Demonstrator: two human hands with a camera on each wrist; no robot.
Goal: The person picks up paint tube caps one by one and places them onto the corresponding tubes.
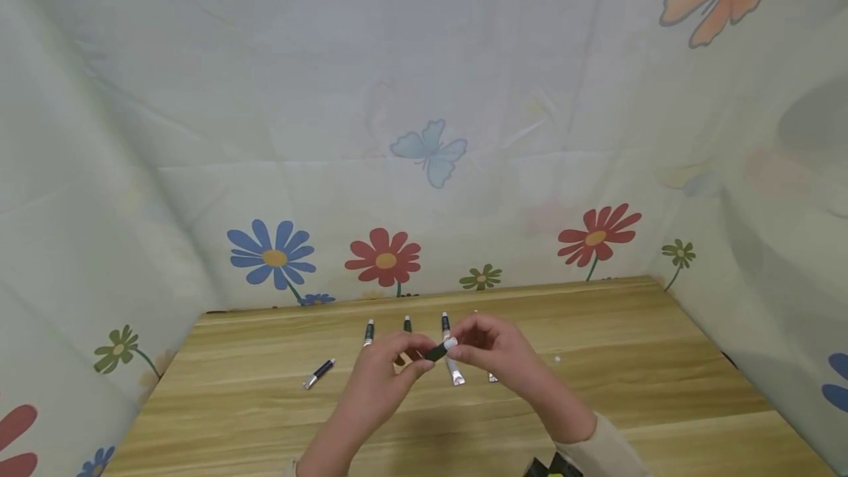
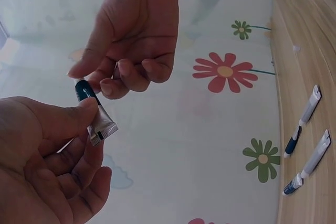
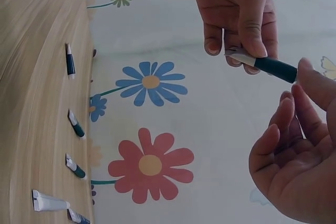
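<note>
In the head view, a small paint tube (image 1: 438, 352) with a dark green band is held up over the table between both hands. My left hand (image 1: 380, 377) pinches it between thumb and fingers near its flat, silver crimped end, which shows in the left wrist view below the green band (image 2: 85, 92). My right hand (image 1: 501, 350) pinches the white cap (image 1: 451, 342) at the other end with thumb and fingertips. In the right wrist view the fingertips cover most of that cap, and the tube (image 3: 275, 69) lies slantwise between the hands.
Several similar tubes lie on the wood-grain table (image 1: 265, 418): a dark blue one (image 1: 321, 372) at the left, others behind the hands, such as a silver-ended one (image 1: 457, 374). A small white piece (image 1: 557, 359) lies to the right. A flower-printed cloth (image 1: 318, 190) encloses the table's back and sides.
</note>
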